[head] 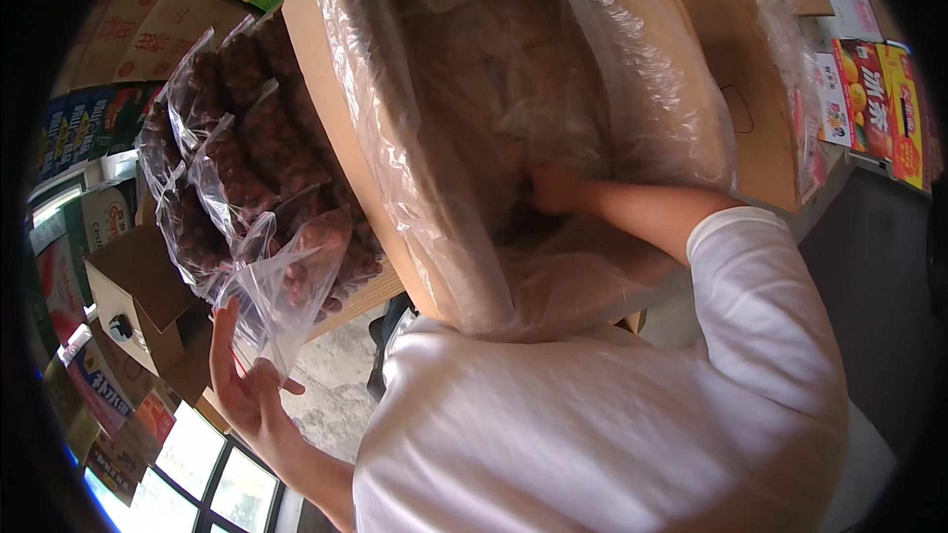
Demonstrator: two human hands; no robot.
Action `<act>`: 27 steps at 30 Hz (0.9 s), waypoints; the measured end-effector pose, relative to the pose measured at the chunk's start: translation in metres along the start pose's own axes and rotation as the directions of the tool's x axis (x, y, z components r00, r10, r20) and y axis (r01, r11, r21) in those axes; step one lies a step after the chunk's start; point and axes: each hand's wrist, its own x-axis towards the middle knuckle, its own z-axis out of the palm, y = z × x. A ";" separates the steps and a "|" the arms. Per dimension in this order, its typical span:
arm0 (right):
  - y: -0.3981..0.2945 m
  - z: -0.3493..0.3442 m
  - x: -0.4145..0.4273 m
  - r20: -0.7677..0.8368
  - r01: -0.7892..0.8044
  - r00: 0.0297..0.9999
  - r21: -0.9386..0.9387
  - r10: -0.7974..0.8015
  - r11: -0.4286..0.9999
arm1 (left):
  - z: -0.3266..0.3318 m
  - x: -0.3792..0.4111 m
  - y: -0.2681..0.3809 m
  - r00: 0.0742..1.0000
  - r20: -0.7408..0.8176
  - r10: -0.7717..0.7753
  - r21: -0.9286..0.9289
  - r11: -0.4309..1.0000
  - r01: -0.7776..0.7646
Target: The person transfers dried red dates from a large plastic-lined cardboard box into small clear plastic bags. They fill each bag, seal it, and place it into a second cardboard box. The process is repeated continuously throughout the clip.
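My left hand [252,400] holds the mouth of a clear plastic zip bag [259,314] at the lower left. Several dark red, date-like fruits [296,283] show in or behind this bag; the see-through plastic makes it hard to tell. My right hand [559,189] reaches deep into a tall cardboard carton [326,100] lined with a clear plastic sheet [644,104]. Its fingers point down at a dark heap [529,226] in the shaded bottom, and their tips are hidden. Left of the carton lie rows of filled clear bags [248,133] of dark red fruit.
An open small cardboard box [144,296] stands at the left. Printed cartons [148,29] are stacked along the far left, with more printed boxes [874,104] at the right. A brown carton [748,89] stands beside the lined one. Below is a concrete floor [333,377].
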 end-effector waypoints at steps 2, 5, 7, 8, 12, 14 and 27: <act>0.004 0.004 0.000 0.093 0.046 0.995 -0.054 -0.041 0.997 | -0.001 0.001 -0.001 1.000 0.004 0.000 0.016 1.000 0.000; 0.004 0.005 -0.004 0.247 0.102 0.967 -0.164 -0.059 0.981 | -0.003 0.001 -0.005 1.000 -0.002 0.003 0.032 0.999 -0.003; -0.016 -0.016 -0.017 0.281 0.061 0.959 -0.098 -0.031 0.993 | -0.003 0.002 -0.006 1.000 -0.017 0.006 0.039 0.999 -0.005; -0.021 -0.021 -0.019 0.296 0.045 0.955 -0.075 -0.020 0.996 | -0.003 0.002 -0.007 1.000 -0.020 0.005 0.042 0.999 -0.005; -0.024 -0.019 -0.013 0.303 0.033 0.953 -0.004 -0.030 0.999 | -0.002 0.004 -0.004 1.000 0.000 -0.004 0.035 0.999 0.004; -0.027 -0.020 -0.013 0.332 0.007 0.942 0.121 -0.048 0.993 | -0.003 0.005 -0.004 1.000 0.010 -0.005 0.025 1.000 0.005; -0.050 0.025 -0.005 0.065 -0.200 0.979 0.181 0.191 0.963 | 0.001 0.010 -0.001 1.000 0.029 -0.003 0.021 1.000 0.002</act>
